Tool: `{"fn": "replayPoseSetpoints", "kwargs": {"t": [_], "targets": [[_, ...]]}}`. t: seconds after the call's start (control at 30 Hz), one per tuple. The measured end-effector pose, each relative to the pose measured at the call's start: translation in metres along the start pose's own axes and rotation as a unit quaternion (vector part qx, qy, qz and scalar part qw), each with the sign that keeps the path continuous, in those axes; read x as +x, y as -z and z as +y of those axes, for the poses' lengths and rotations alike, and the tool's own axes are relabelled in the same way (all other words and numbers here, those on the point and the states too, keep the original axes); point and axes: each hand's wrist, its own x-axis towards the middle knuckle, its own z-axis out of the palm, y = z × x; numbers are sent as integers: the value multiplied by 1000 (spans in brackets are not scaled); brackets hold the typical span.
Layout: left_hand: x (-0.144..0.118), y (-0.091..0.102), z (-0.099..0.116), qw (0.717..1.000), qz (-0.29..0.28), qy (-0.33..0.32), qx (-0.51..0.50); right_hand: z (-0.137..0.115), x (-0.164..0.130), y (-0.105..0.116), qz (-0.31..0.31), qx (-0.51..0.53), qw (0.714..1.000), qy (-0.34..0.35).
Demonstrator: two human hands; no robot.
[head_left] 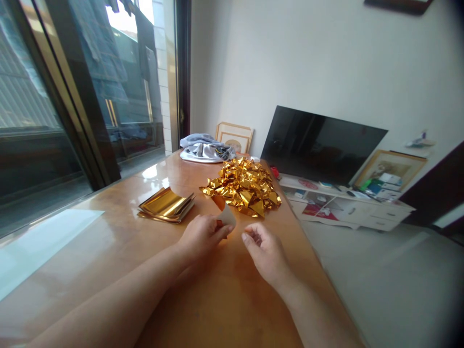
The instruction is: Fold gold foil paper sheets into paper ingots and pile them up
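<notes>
Between the thumb and fingers of my left hand is a sheet of gold foil paper, curled, its pale back facing me. My right hand is just to the right, apart from the sheet, with fingers curled in and thumb near the fingertips; whether anything sits inside them is hidden. A stack of gold foil sheets lies on the table to the left of my hands. Beyond my hands rises a heap of folded gold foil pieces.
The glossy wooden table has its right edge beside my right forearm. Folded clothes and a picture frame are at its far end. A television stands on a white cabinet. Glass doors line the left.
</notes>
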Motion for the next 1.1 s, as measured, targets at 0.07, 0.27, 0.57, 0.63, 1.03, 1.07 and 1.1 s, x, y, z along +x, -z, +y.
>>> {"fn": "replayPoseSetpoints", "kwargs": {"t": [0.07, 0.27, 0.57, 0.63, 1.03, 1.07, 1.1], "targets": [[-2, 6, 6, 989, 28, -47, 135, -8, -1, 3, 33, -59, 996, 56], [-8, 6, 23, 941, 31, -144, 304, -29, -3, 5, 23, -210, 958, 192], [-14, 15, 24, 954, -7, -161, 252, -11, 0, 15, -18, -206, 965, 159], [-14, 15, 18, 965, -15, -151, 212, -7, 2, 18, -14, -172, 974, 149], [-15, 17, 25, 937, 8, -188, 295, -6, 2, 19, -74, -226, 962, 131], [-17, 16, 27, 935, -2, -192, 297, -7, 1, 20, -93, -232, 960, 128], [-18, 15, 28, 935, -17, -195, 296, -7, 1, 21, -117, -237, 956, 125]]}}
